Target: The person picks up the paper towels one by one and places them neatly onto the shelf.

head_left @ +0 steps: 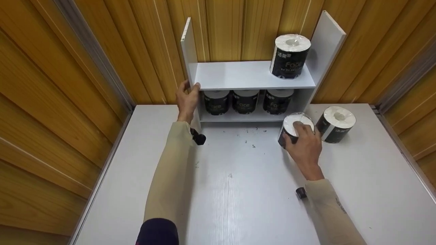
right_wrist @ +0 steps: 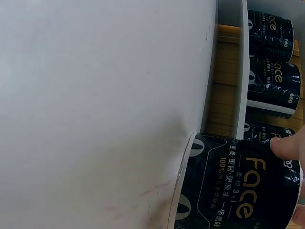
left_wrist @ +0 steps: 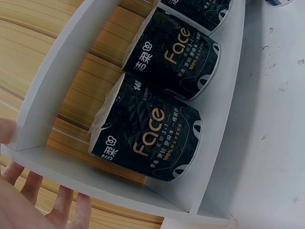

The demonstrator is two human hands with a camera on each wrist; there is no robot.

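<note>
My right hand (head_left: 305, 148) grips a toilet paper roll (right_wrist: 228, 186) in a black wrapper, white end up, in front of the shelf's right end. In the right wrist view the thumb lies on the wrapper near the top. My left hand (head_left: 187, 102) holds the left side panel of the white shelf (head_left: 235, 73), thumb at the front edge and fingers around the outer side. Three wrapped rolls stand in the lower compartment, among them a left roll (left_wrist: 147, 129) and a middle roll (head_left: 245, 102). Another roll (head_left: 291, 58) stands on the upper board at the right.
One more roll (head_left: 335, 124) stands on the white table (head_left: 231, 190), just right of the held one. Wood-patterned panels (head_left: 224, 30) rise behind the shelf and at both sides. Small dark specks mark the tabletop before the shelf.
</note>
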